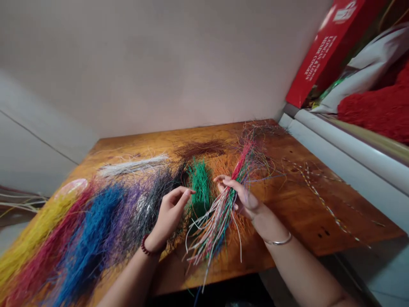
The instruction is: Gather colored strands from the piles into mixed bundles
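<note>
My right hand [244, 198] is wrapped round a bundle of mixed-colour strands [220, 221]. Its pink and green part points up and away, while loose white, orange, green and blue ends fan out toward me. My left hand [172, 209] is closed in a pinch just left of a pile of green strands [200, 183]; whatever lies between thumb and finger is too small to make out. Orange strands [223, 164] lie behind and under the right hand. Black and grey strands [156, 192] spread beside the left hand.
On the wooden table [287, 213], yellow [41, 230], red [60, 238], blue [96, 234] and purple [124, 217] strands lie to the left. White strands [134, 165] and brown strands [201, 148] lie farther back. Twisted cords [319, 198] are at right, below a red box [322, 51].
</note>
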Tool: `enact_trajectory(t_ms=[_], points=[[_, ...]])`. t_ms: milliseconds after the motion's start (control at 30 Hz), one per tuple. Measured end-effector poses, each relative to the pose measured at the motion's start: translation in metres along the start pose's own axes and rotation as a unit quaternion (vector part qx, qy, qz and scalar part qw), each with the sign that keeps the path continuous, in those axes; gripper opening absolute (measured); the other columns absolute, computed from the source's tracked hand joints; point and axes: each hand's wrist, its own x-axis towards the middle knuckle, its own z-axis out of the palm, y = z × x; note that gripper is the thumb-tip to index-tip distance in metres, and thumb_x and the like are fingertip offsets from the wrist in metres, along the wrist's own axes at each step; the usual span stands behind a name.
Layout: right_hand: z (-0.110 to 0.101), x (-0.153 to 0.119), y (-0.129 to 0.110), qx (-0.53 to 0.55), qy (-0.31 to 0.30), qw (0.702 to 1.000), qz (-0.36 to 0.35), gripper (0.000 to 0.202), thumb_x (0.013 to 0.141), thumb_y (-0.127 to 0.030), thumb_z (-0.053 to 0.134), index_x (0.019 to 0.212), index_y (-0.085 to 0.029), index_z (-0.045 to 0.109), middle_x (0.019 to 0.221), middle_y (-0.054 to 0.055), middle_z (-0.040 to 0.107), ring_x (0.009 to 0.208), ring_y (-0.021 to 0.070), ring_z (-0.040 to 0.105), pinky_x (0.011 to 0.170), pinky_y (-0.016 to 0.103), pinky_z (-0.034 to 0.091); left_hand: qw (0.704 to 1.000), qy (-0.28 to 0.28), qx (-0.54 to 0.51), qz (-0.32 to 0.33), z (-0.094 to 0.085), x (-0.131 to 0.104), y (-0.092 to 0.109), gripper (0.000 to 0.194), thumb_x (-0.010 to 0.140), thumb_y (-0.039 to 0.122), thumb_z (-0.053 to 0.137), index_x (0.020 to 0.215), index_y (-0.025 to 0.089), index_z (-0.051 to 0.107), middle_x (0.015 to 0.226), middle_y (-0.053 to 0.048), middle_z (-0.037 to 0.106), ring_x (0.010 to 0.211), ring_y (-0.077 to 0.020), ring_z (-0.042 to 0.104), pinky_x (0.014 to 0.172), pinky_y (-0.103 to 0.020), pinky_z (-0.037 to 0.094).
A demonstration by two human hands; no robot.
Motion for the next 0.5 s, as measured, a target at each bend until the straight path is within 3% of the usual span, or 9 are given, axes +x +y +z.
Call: enact_trajectory(t_ms=[133,500], points=[[0.003,0.001,0.007,-0.018,-0.022,0.999,0.016,0.023,0.087,-0.038,0.059,0.099,-0.021,0.067,0.068,-0.005,0.044,0.040,0.0032,0.034,0.029,0.015,0.026,1.000,0.016,-0.021,-0.002,-0.008,-0.001,0.003,0.033,0.089,0.047,0.059,0.089,0.016,0.068,0.062,0.002,0.047,0.056,-0.0098,0.037,0.051,-0.021,0.029],[0.001,0.004,0.016,-0.081,0.041,0.995,-0.029,0.026,0.082,-0.043,0.064,0.084,-0.017,0.066,0.072,-0.002,0.050,0.048,0.0040,0.042,0.033,0.016,0.029,0.990,0.058,-0.115,0.055,-0.015,-0.005,0.011,0.027,0.085,0.043,0.064,0.088,0.017,0.069,0.063,0.002,0.039,0.055,-0.0089,0.034,0.047,-0.021,0.025]])
